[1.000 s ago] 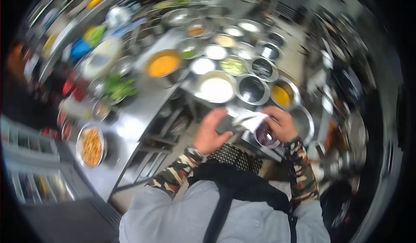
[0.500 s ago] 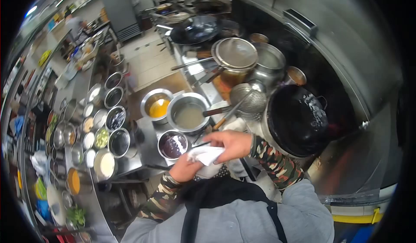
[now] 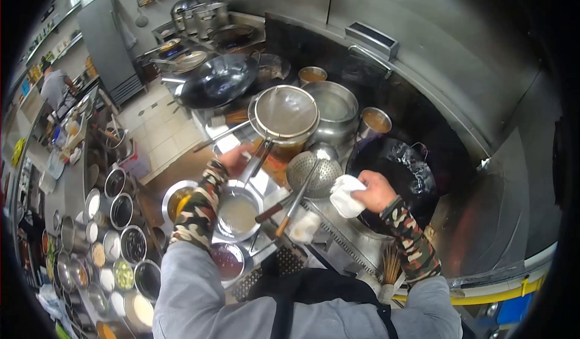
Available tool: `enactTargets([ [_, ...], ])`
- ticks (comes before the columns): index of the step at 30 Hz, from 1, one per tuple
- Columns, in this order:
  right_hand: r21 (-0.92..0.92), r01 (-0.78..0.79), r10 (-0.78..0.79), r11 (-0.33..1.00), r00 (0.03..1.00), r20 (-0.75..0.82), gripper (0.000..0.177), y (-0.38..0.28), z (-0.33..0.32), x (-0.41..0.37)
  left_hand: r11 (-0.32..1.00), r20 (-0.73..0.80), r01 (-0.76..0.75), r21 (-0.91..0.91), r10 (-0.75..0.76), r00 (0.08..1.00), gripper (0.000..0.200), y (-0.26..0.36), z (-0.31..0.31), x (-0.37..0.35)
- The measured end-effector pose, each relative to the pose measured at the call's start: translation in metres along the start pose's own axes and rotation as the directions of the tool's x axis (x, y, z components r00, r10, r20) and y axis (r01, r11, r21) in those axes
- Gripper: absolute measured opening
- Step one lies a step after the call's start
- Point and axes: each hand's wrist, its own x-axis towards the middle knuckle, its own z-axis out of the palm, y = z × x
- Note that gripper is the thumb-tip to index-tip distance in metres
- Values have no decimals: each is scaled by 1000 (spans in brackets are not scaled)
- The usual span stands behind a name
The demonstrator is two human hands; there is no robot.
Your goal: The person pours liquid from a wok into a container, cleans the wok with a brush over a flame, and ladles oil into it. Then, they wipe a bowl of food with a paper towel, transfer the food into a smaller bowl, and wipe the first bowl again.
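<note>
My right hand is closed around a folded white cloth, held beside the near rim of a black wok. My left hand is stretched forward over the counter, fingers apart, with nothing visible in it. It is close to the dark handle of a pan under a round fine-mesh strainer. Whether its fingertips touch that handle is hard to see. Between my hands lie a perforated ladle and wooden-ended tool handles. Below my left forearm stands a metal pot of cloudy liquid.
A pot of dark red liquid stands near my body. Farther back are a large empty-looking wok and a steel pot. A bamboo brush is at lower right. Several ingredient containers line the left counter; a person stands far left.
My hands have parted: the left let go of the white cloth and reached forward toward the strainer, while the right carried the cloth right toward the wok. The view has shifted right.
</note>
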Motion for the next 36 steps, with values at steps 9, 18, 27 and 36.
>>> enactTargets([
  [9,-298,-345,264,890,923,-281,40,54,46,187,918,402,-34,-395,206,892,14,-42,16,5],
  [18,-135,-565,526,814,816,-240,48,85,156,289,926,-1,-376,-37,376,927,20,-55,-69,-114],
  [27,-235,-457,351,858,856,-380,45,79,126,268,934,115,-359,-1,356,927,20,-45,-53,-84],
  [36,-24,-230,229,973,973,-20,23,-26,44,145,986,367,-51,-157,106,924,29,-32,0,41],
])
